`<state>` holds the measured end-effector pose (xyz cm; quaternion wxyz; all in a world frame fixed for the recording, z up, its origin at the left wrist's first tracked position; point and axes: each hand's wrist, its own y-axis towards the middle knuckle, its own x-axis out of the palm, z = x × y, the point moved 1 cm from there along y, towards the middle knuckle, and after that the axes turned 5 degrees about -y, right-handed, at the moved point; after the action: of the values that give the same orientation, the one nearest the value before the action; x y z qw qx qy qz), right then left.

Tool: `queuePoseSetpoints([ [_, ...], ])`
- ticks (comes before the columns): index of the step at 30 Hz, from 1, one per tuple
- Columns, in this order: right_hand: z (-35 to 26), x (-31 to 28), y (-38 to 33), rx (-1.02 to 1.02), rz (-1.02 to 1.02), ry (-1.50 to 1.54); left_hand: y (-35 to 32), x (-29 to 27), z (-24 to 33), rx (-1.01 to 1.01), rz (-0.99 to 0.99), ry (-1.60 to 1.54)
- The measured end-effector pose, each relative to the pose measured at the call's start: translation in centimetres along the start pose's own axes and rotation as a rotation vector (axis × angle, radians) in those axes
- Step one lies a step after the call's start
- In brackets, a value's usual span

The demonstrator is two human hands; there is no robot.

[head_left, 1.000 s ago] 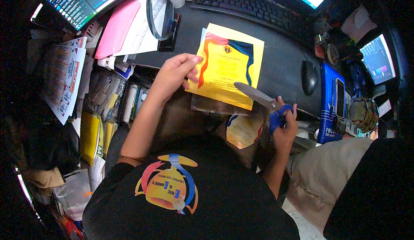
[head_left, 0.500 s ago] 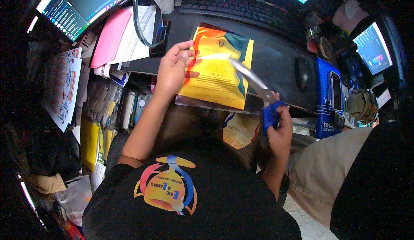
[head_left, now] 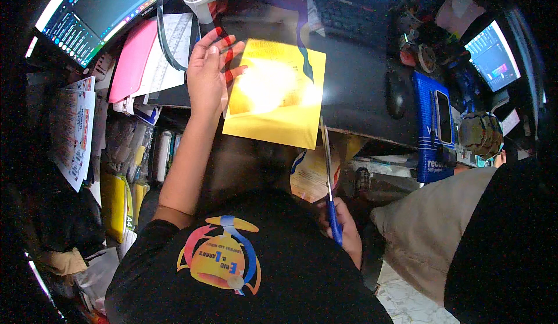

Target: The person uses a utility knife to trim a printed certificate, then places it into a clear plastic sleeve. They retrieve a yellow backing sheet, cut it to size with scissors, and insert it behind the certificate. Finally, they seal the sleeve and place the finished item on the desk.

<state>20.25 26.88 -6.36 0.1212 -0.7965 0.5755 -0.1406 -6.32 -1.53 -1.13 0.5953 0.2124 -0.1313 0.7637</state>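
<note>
My left hand (head_left: 206, 79) holds the left edge of a clear printed film (head_left: 261, 18), its fingers tinted red through the print. The film's upper part lies over the dark desk and keyboard; its lower part overlaps a yellow sheet (head_left: 270, 129) at the desk's front edge. Strong glare washes out the middle of the sheet. Lower right, my right hand (head_left: 350, 231) grips blue-handled scissors (head_left: 333, 210), blades pointing up beside the sheet's lower right corner. The blades look closed together. A rounded printed piece (head_left: 311, 175) lies below the desk edge, partly behind the scissors.
A white cup (head_left: 200, 1) stands behind my left hand, near a pink folder (head_left: 133, 65) and a ruler. To the right are a black mouse (head_left: 399, 94) and a phone (head_left: 443, 117) on a blue paper pack (head_left: 427, 161). Another person's leg (head_left: 430, 225) is close on my right.
The printed film has shifted up and away from the yellow sheet, baring much of it. My right hand has drawn the scissors down and left, off the sheet, and turned them upright.
</note>
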Motion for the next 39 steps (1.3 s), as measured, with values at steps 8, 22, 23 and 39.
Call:
queuePoseSetpoints([
  [8, 0.1, 1.5, 2.3, -0.089, -0.059, 0.471, -0.6, 0.4, 0.3, 0.020, -0.028, -0.039],
  [22, -2.7, 3.5, 3.5, -0.032, 0.101, 0.585, -1.6, 0.2, 1.2, 0.038, -0.108, -0.044],
  [23, -2.7, 3.5, 3.5, -0.032, 0.101, 0.584, -1.6, 0.2, 1.3, 0.038, -0.110, -0.042],
  [39, -3.3, 3.6, 3.5, 0.023, 0.086, 0.443, -1.2, -0.6, 1.2, 0.061, -0.122, -0.054],
])
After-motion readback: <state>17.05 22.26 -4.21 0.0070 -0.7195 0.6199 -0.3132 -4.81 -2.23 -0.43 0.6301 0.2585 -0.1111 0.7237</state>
